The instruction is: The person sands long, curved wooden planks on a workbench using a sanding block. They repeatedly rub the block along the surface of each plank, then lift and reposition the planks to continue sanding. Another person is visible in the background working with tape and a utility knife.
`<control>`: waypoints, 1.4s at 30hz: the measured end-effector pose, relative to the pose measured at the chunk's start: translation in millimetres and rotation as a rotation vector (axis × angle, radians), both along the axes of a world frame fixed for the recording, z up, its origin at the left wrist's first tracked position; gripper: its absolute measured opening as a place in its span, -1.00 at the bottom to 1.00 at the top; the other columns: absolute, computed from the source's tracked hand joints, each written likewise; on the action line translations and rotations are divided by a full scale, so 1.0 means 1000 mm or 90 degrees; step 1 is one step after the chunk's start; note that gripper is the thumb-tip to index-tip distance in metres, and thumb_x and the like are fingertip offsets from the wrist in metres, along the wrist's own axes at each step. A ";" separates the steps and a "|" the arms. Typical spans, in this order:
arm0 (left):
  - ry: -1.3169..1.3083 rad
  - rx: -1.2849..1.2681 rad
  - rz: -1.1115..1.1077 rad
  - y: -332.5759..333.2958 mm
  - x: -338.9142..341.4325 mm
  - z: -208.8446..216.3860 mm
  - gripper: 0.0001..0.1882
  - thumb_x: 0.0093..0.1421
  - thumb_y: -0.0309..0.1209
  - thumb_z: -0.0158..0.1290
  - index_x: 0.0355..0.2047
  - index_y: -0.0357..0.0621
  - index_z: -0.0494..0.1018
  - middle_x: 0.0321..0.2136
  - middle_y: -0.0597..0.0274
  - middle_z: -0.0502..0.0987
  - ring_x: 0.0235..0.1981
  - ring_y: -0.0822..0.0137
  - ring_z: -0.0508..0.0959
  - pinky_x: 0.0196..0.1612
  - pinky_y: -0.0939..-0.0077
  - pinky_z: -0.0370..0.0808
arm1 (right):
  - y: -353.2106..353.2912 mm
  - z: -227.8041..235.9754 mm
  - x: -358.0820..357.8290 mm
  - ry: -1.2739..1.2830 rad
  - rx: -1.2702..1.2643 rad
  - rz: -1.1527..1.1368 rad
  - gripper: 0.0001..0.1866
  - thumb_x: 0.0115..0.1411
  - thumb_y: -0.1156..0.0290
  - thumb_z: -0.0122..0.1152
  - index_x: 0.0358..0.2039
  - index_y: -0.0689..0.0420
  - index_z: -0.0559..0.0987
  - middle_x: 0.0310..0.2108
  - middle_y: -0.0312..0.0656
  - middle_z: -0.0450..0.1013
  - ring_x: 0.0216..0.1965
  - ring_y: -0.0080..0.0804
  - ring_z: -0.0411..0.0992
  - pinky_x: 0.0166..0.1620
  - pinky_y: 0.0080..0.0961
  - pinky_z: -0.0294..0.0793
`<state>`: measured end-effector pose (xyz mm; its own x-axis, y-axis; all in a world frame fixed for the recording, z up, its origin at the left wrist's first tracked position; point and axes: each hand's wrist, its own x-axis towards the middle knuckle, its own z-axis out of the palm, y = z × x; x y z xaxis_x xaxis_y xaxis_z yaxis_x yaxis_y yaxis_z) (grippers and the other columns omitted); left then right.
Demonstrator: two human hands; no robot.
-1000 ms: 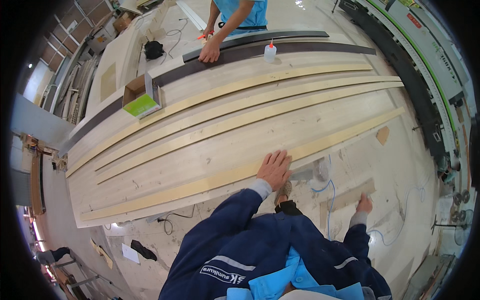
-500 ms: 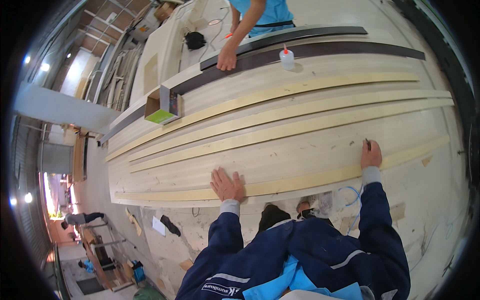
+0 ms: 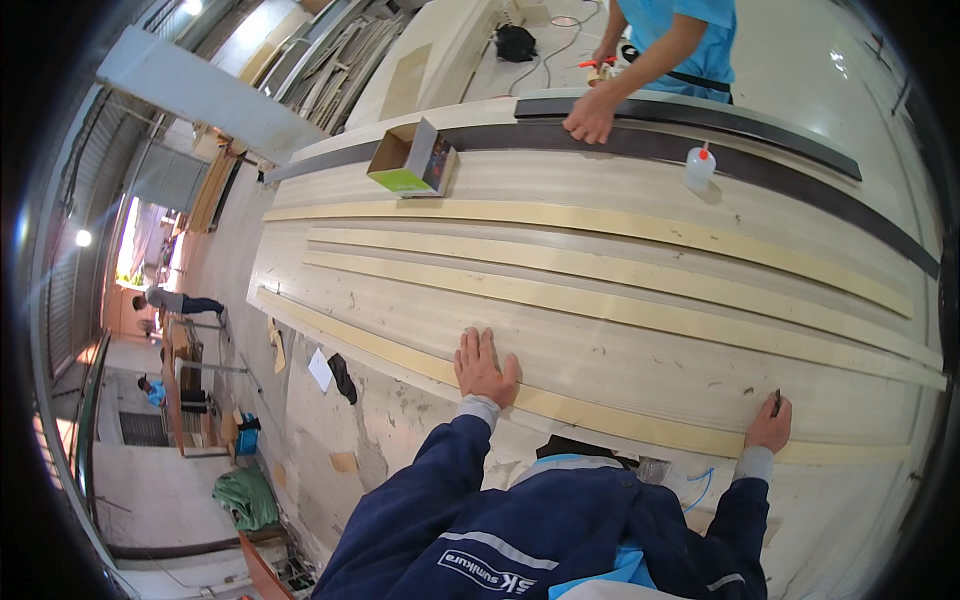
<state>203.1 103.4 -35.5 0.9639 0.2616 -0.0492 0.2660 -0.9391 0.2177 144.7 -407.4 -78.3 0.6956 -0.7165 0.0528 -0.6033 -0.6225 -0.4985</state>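
My left hand (image 3: 486,368) lies flat on the near edge of the long table, fingers spread, its palm over a long pale yellow strip (image 3: 620,421). Farther right, my right hand (image 3: 768,424) is closed around a small dark, thin object (image 3: 777,400) whose kind I cannot make out. That hand rests by the same strip, close to its right end. Beyond my hands, three more pale yellow strips, the nearest of them a long strip (image 3: 600,303), lie roughly side by side along the table (image 3: 560,352).
An open cardboard box (image 3: 410,165) and a clear squeeze bottle (image 3: 699,170) with a red tip stand at the far side. Dark strips (image 3: 790,183) run along there. Opposite me, a co-worker in light blue (image 3: 690,60) rests one hand on a dark strip. Two people show at far left.
My view has turned, so the table and everything on it appear tilted and shifted in the picture. Both hands keep about the same places along the near strip.
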 end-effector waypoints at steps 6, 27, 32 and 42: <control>-0.011 0.027 0.008 -0.003 0.002 -0.001 -0.26 0.15 -0.03 -0.02 0.27 -0.16 0.19 0.31 -0.13 0.09 0.36 -0.01 0.03 0.37 0.06 -0.13 | -0.001 0.002 -0.003 0.000 0.042 0.013 -0.69 0.28 0.21 0.12 -0.17 0.22 0.52 -0.27 -0.07 0.52 -0.30 -0.22 0.52 -0.20 -0.35 0.48; -0.026 0.051 -0.414 -0.073 0.489 0.019 -0.18 -0.07 0.06 0.30 0.17 0.02 0.33 0.13 0.15 0.43 0.22 0.12 0.33 0.29 0.22 0.17 | 0.012 -0.005 0.002 -0.057 -0.052 -0.052 -0.81 0.20 0.47 0.22 -0.20 0.27 0.53 -0.31 0.02 0.52 -0.30 -0.09 0.50 -0.21 -0.31 0.50; -0.064 0.077 -0.483 -0.067 0.488 0.012 -0.16 -0.07 0.09 0.28 0.19 0.04 0.32 0.13 0.19 0.43 0.22 0.12 0.33 0.29 0.21 0.15 | 0.017 -0.001 0.009 -0.020 -0.073 -0.040 -0.82 0.25 0.45 0.17 -0.20 0.30 0.52 -0.29 0.02 0.52 -0.29 -0.13 0.49 -0.20 -0.33 0.49; -0.177 0.208 -0.492 -0.079 0.463 -0.016 -0.11 0.20 0.21 -0.09 0.34 -0.15 0.05 0.36 -0.01 0.05 0.39 0.01 -0.01 0.39 0.03 -0.11 | 0.021 0.007 0.015 -0.010 -0.034 -0.059 -0.78 0.29 0.42 0.14 -0.17 0.32 0.50 -0.27 0.06 0.50 -0.27 -0.11 0.48 -0.17 -0.33 0.48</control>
<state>666.4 24.0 -51.0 0.8429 -0.5083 0.1766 -0.4918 -0.8609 -0.1304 160.0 -386.3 -71.4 0.6253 -0.7735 0.1032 -0.6517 -0.5904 -0.4761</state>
